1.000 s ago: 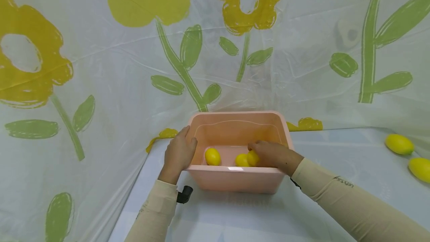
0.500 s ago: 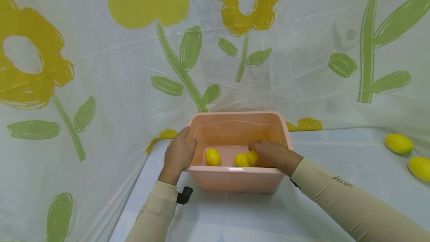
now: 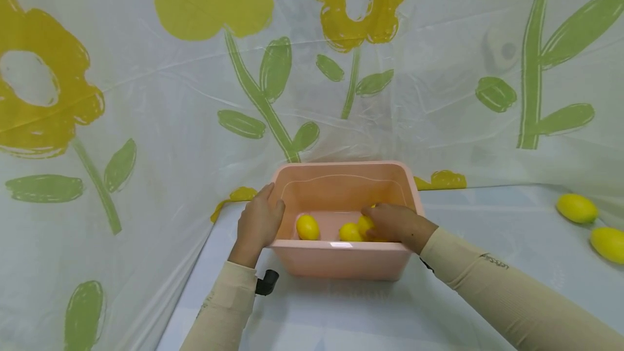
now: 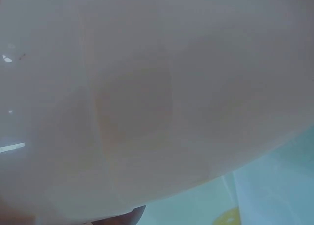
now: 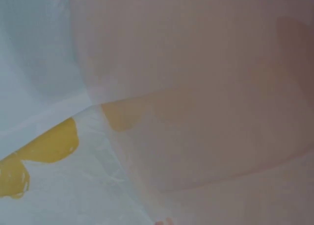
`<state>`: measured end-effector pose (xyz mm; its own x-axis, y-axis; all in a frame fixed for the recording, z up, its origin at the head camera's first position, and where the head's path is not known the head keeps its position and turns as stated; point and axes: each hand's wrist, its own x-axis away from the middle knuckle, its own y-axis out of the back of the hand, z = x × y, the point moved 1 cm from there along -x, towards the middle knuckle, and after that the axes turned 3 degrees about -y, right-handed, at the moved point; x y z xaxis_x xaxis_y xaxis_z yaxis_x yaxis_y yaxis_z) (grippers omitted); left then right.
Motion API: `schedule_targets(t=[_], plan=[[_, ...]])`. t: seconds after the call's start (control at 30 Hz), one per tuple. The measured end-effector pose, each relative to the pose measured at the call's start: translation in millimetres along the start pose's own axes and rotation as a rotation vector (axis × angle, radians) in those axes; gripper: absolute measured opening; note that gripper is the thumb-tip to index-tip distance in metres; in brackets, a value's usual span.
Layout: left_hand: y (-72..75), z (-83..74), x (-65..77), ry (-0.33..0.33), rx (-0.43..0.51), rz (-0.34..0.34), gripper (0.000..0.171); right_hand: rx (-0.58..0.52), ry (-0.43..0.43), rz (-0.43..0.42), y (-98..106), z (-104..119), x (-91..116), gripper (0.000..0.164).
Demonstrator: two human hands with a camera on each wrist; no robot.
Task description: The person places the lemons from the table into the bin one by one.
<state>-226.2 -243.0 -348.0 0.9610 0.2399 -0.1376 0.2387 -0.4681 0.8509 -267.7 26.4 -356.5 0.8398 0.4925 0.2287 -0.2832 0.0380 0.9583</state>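
Observation:
A pink plastic bin (image 3: 341,261) stands on the table. My left hand (image 3: 258,223) grips its left side, thumb at the rim and fingers along the outer wall. My right hand (image 3: 397,223) reaches in over the right front corner, its fingers curled round a lemon (image 3: 365,226) low in the bin. Right beside that one lies a second lemon (image 3: 350,232), and a third lemon (image 3: 308,227) sits apart near the left end. The right fingertips are mostly hidden behind the hand. Both wrist views are filled largely by the bin's blurred wall (image 4: 147,112).
Two more lemons lie on the table at the far right, a rear lemon (image 3: 577,208) and a front lemon (image 3: 608,244). Behind the bin hangs a white flower-printed sheet (image 3: 429,96). The pale table (image 3: 487,221) extends to the right of the bin.

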Motion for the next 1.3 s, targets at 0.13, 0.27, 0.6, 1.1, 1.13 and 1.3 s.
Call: schedule_targets(t=[0.13,0.27,0.6,1.1,1.13,1.3], plan=[[0.2,0.0,0.2,0.003,0.006,-0.002,0.057,0.003,-0.017,0.002,2.1,1.2,2.0,0.04],[0.1,-0.2,0.3,0.004,0.0,-0.004,0.057,-0.004,-0.022,-0.006,1.9,1.1,2.8,0.047],[1.2,-1.3,1.3,0.009,0.01,0.002,0.057,-0.061,-0.029,0.004,1.2,1.1,1.9,0.049],[3.6,-2.2,3.0,-0.009,0.015,-0.008,0.056,-0.076,0.028,-0.236,9.0,4.1,5.0,0.046],[3.6,-2.2,3.3,-0.009,0.015,-0.007,0.056,-0.077,0.045,-0.29,10.8,4.3,6.9,0.043],[4.3,-2.3,3.8,-0.011,0.027,-0.008,0.056,-0.082,0.095,-0.502,19.6,1.0,20.1,0.033]])
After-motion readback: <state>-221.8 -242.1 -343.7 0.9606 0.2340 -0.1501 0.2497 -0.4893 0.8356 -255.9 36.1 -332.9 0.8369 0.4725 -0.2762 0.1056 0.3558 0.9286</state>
